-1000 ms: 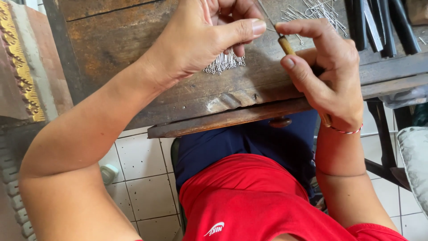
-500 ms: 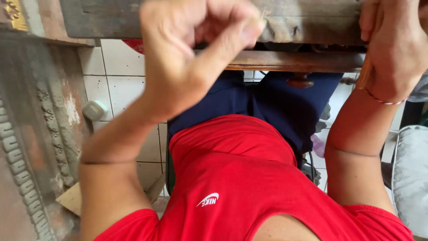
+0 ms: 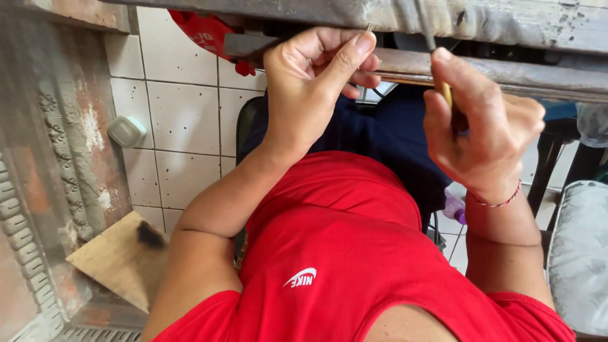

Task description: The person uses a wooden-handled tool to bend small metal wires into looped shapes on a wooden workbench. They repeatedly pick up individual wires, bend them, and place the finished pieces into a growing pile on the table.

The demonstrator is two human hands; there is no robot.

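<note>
Both hands are raised at the near edge of the worn wooden worktop: the left hand is curled nearly closed, thumb and forefinger pinching a thin pale stick whose tip pokes up above the knuckles, while the right hand wraps around a slim tool with a yellowish handle, its shaft pointing upward. Below lie white floor tiles, a carved weathered panel at left, a wooden board, and a grey cushion at right.

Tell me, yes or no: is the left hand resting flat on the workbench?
No. The left hand is raised in front of the workbench edge, its thumb and fingers pinching a thin stick.
</note>
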